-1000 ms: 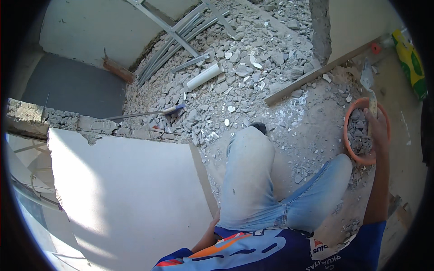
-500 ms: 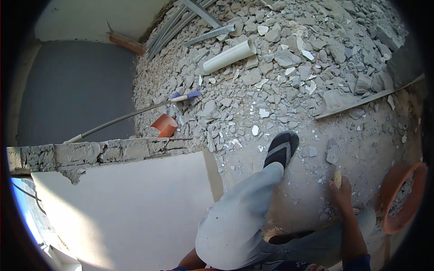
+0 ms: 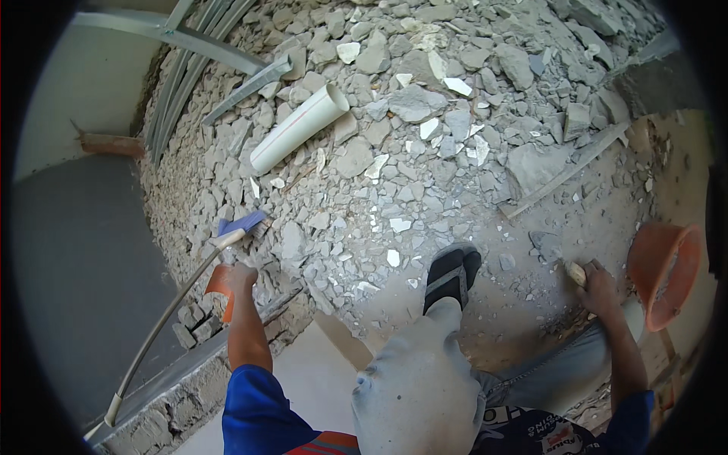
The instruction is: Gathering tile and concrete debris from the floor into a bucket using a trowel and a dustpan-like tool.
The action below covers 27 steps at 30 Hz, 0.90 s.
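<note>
My left hand (image 3: 243, 277), arm stretched out to the left, is closed at the edge of an orange curved piece (image 3: 219, 282) that looks like a broken bit of pipe or tile. Its fingertips are partly hidden. Low on the right, my right hand (image 3: 600, 288) grips the pale handle of a trowel (image 3: 576, 273). The trowel's grey, dusty blade (image 3: 545, 245) lies against the rubble-strewn floor. Just beyond that hand, an orange bucket (image 3: 662, 265) is tipped toward me.
Broken rubble (image 3: 425, 182) covers the floor ahead, with a white pipe (image 3: 299, 130) and metal profiles (image 3: 246, 89) on it. A blue-headed broom (image 3: 241, 221) leans at left beside a low broken wall (image 3: 171, 406). My sandalled foot (image 3: 447, 277) stands mid-floor; a long strip (image 3: 569, 168) lies right.
My left arm has come out from below and reached the orange curved piece. My view has shifted and turned. The trowel stays in my right hand.
</note>
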Tool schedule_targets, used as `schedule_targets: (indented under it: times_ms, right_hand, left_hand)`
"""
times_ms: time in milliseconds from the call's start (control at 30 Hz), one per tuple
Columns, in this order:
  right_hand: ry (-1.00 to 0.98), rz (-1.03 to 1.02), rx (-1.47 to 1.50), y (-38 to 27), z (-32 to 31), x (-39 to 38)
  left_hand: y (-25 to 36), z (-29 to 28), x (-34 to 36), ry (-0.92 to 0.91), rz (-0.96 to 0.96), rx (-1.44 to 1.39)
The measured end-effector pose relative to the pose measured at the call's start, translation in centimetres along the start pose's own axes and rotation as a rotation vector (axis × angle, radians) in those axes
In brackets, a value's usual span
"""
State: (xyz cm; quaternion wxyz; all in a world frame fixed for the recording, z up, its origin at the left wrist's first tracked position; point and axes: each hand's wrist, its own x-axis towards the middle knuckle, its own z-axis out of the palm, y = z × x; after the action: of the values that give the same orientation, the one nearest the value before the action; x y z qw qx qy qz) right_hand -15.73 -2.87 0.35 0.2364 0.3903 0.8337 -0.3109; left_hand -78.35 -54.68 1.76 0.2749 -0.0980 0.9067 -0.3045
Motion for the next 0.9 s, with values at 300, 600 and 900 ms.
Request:
schedule_targets:
  times_ms: [300, 600, 900]
  right_hand:
    - [-0.066, 0.286, -0.109, -0.2, -0.5, -2.3]
    - [-0.18, 0.341, -0.185, -2.0, -1.3, -3.0]
    - [-0.231, 0.323, -0.205, -3.8, -0.7, -4.0]
  left_hand:
    - [-0.2, 6.9, 6.6, 0.381, 0.158, 0.201]
    - [6.7, 4.2, 4.5, 0.261, 0.456, 0.087]
    - [10.1, -0.8, -3.8, 0.046, 0.897, 0.055]
